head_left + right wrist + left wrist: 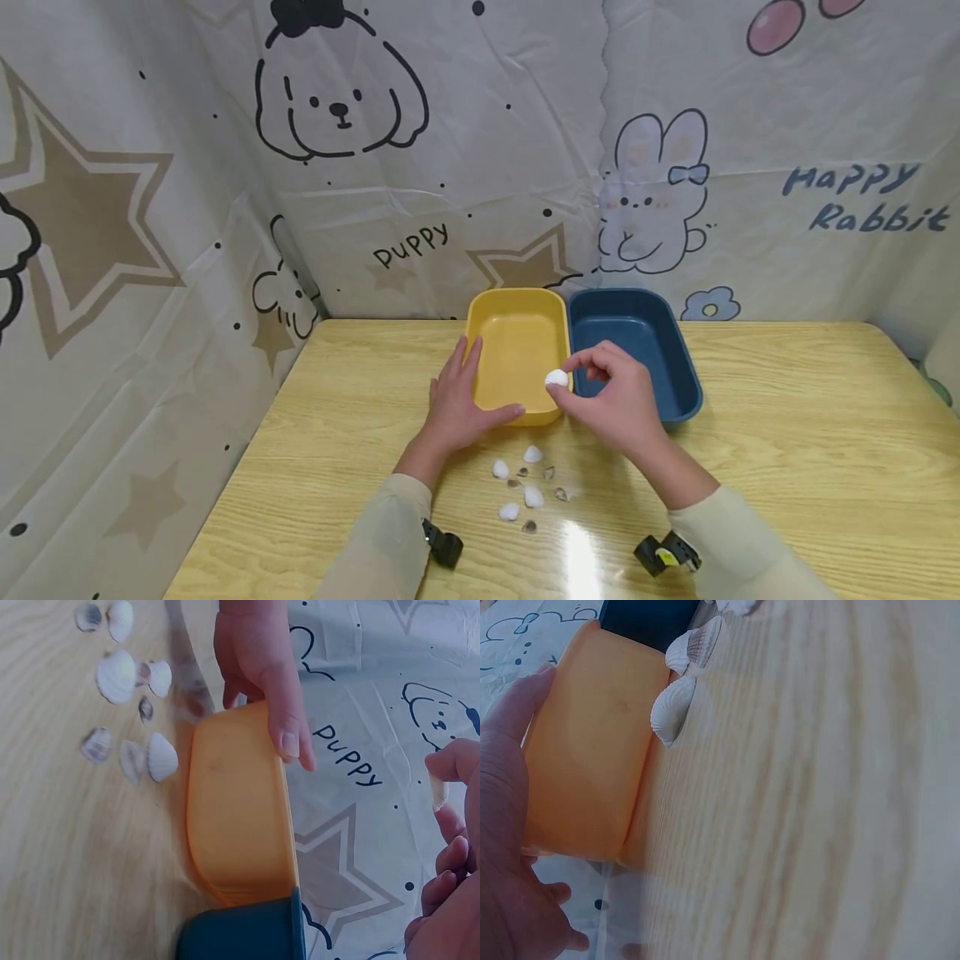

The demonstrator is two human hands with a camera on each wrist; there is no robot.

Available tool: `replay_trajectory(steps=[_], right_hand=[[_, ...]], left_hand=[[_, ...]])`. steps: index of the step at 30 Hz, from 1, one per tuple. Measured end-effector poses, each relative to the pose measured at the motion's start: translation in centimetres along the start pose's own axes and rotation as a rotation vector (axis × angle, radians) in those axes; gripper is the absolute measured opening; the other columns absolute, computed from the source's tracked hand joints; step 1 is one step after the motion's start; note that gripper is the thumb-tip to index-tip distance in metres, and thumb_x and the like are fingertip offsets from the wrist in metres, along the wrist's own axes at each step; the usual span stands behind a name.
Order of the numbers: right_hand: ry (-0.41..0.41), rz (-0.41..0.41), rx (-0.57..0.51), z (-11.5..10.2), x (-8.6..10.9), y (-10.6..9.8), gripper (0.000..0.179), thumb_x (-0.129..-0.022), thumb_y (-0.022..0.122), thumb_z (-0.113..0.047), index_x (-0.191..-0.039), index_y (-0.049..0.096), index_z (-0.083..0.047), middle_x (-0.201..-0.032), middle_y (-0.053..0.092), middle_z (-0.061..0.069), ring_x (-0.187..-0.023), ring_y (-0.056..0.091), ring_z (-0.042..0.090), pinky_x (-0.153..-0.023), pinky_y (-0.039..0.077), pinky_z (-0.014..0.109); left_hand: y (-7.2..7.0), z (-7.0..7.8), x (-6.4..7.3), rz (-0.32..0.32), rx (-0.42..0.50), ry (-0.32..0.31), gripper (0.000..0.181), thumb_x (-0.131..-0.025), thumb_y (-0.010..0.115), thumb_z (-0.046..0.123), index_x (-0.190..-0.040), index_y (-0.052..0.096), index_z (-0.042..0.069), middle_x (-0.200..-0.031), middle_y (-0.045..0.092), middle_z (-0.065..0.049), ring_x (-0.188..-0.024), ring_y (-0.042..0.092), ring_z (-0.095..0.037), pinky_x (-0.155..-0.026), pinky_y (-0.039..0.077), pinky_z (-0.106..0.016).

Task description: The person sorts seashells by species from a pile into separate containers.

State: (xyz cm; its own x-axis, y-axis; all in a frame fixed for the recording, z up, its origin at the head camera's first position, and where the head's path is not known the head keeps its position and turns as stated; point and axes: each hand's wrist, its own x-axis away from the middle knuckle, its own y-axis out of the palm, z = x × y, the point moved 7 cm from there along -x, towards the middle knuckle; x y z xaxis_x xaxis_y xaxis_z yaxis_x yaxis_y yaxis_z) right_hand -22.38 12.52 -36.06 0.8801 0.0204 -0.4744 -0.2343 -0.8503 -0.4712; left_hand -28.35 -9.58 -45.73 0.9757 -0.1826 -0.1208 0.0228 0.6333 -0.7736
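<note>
In the head view, my right hand (617, 400) pinches a white seashell (557, 378) between thumb and index finger, over the right rim of the yellow bin (517, 358). The pinched shell (439, 787) is seen edge-on in the right wrist view. My left hand (459, 407) rests on the bin's near left corner, its thumb along the front rim and its fingers spread at the left side. Several white shells (533, 497) and smaller brownish shells (529, 527) lie scattered on the table in front of the bin.
A dark blue bin (678, 375) stands right beside the yellow one, under my right hand in the head view. Both are on a light wood-grain table (795, 433). A printed white curtain (495, 167) hangs behind the table and along its left side.
</note>
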Motion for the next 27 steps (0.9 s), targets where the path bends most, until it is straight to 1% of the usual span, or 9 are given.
replay_trajectory(steps=[7, 12, 15, 23, 27], right_hand=[[0.021, 0.015, -0.004, 0.2, -1.2, 0.3, 0.024, -0.077, 0.088, -0.020, -0.090, 0.071, -0.009, -0.081, 0.051, 0.002, -0.080, 0.048, 0.018, -0.069, 0.041, 0.034], [0.010, 0.044, -0.006, 0.0, -1.8, 0.3, 0.024, -0.077, 0.088, -0.020, -0.090, 0.071, -0.009, -0.079, 0.049, 0.002, -0.079, 0.048, 0.018, -0.068, 0.040, 0.035], [0.006, 0.061, -0.018, 0.2, -2.3, 0.4, 0.023, -0.078, 0.087, -0.019, -0.090, 0.071, -0.009, -0.079, 0.049, 0.002, -0.079, 0.048, 0.018, -0.068, 0.040, 0.035], [0.024, 0.110, -0.025, 1.2, -3.5, 0.8, 0.023, -0.078, 0.087, -0.020, -0.090, 0.071, -0.008, -0.080, 0.049, 0.003, -0.078, 0.047, 0.020, -0.067, 0.038, 0.035], [0.040, 0.126, -0.025, 1.9, -4.2, 1.0, 0.023, -0.080, 0.086, -0.021, -0.091, 0.071, -0.007, -0.081, 0.050, 0.003, -0.079, 0.047, 0.020, -0.067, 0.038, 0.035]], left_hand=[[0.0, 0.0, 0.0, -0.007, 0.002, 0.003, 0.121, -0.070, 0.074, 0.074, -0.161, 0.005, 0.035, -0.167, -0.001, 0.005, -0.150, 0.008, -0.030, -0.113, 0.005, -0.063], [-0.1, 0.1, 0.0, -0.008, -0.003, 0.007, 0.121, -0.070, 0.072, 0.077, -0.162, 0.006, 0.034, -0.167, -0.001, 0.005, -0.150, 0.009, -0.030, -0.113, 0.006, -0.064], [-0.1, 0.1, 0.1, -0.005, 0.003, 0.010, 0.121, -0.071, 0.074, 0.074, -0.162, 0.007, 0.033, -0.167, 0.000, 0.004, -0.150, 0.009, -0.030, -0.112, 0.006, -0.065], [0.0, -0.1, 0.0, -0.017, 0.009, -0.019, 0.120, -0.072, 0.078, 0.067, -0.161, 0.005, 0.035, -0.167, -0.002, 0.006, -0.150, 0.007, -0.028, -0.114, 0.004, -0.061], [0.0, 0.0, -0.1, -0.015, 0.008, -0.011, 0.120, -0.072, 0.078, 0.067, -0.161, 0.005, 0.035, -0.167, -0.001, 0.005, -0.150, 0.008, -0.029, -0.114, 0.004, -0.062]])
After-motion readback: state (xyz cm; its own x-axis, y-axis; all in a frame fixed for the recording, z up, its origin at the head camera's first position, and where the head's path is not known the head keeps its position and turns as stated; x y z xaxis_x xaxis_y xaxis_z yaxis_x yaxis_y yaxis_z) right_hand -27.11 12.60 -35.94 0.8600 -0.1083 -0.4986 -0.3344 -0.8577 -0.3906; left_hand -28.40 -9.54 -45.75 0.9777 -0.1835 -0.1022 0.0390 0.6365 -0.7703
